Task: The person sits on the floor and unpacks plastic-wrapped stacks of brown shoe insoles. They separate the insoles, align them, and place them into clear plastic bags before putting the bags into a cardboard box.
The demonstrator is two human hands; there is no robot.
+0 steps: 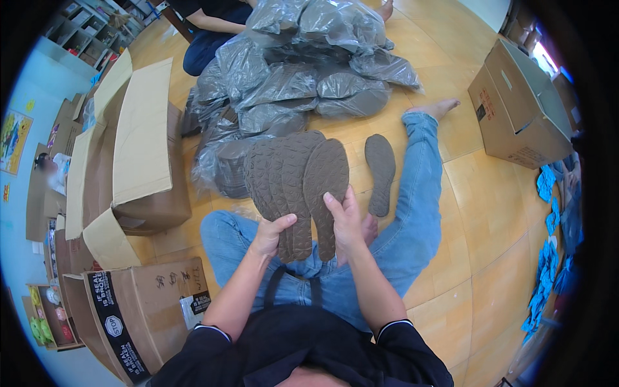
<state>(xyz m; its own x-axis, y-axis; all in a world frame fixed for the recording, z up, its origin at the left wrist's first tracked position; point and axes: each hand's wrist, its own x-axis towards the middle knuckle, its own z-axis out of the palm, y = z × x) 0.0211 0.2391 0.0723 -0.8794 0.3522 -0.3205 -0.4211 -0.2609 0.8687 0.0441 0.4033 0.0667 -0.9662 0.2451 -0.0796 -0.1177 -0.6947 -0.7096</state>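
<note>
Left: open cardboard carton; its inside shows poorly, can't tell if anything's packed. My left hand grips a fan of brown textured insoles. Beyond it, a heap of bagged insoles, clear plastic still on. My right hand pinches a single insole at the fan's right edge. Further right, one loose insole on the floor. My read: early, a handful unbagged, bulk left.
</note>
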